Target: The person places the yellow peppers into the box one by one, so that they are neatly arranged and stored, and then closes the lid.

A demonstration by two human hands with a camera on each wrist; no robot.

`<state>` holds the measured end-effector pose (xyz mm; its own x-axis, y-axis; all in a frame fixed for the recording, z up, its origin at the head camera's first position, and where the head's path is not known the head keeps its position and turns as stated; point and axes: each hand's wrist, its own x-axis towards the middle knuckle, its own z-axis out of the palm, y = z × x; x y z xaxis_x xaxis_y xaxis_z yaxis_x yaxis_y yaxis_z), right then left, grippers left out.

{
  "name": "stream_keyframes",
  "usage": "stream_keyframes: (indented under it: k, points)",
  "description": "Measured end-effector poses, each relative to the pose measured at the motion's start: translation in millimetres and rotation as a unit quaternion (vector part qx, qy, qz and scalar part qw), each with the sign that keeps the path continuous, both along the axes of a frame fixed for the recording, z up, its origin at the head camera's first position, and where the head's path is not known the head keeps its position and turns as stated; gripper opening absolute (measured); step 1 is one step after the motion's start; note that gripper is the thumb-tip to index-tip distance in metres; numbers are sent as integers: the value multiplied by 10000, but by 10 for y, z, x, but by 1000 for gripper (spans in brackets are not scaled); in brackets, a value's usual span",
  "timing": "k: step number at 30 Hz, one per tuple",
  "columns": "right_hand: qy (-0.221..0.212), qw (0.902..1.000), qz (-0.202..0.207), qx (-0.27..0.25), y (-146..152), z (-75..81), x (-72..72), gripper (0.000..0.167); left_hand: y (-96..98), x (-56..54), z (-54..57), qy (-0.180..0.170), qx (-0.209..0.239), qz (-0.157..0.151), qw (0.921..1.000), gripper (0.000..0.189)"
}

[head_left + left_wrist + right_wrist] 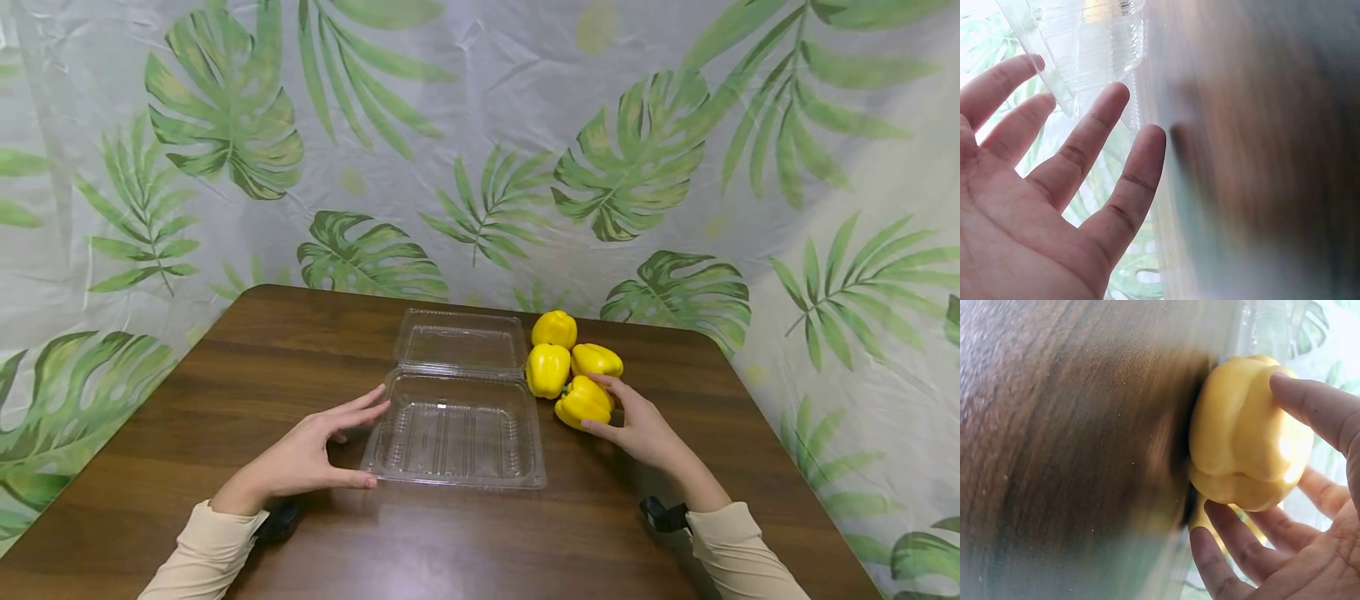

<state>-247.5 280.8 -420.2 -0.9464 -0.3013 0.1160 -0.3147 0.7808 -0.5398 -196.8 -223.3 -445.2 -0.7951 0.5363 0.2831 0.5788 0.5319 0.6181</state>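
Note:
A clear plastic clamshell container (459, 433) lies on the table with its lid (461, 340) folded back. Beside its left edge, my left hand (311, 454) spreads thumb and fingers; the left wrist view shows the fingers (1144, 156) stretched out by the clear plastic, and whether they touch it I cannot tell. My right hand (637, 425) grips the nearest yellow bell pepper (583, 402), thumb on its near side and fingers around the far side. In the right wrist view, that bell pepper (1247, 431) sits between thumb and fingers.
Three more yellow bell peppers are clustered by the container's right side: one at the back (554, 329), one touching or close to the container (548, 371), one at the right (597, 360). Behind the brown wooden table (300, 367) hangs a leaf-patterned cloth (510, 108).

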Motion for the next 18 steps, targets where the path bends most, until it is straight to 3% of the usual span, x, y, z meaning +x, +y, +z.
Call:
stream_keyframes:
  k: [18]
  points:
    - [-102,9996,-127,-210,5,-21,-53,75,-41,1,-14,-87,45,16,10000,95]
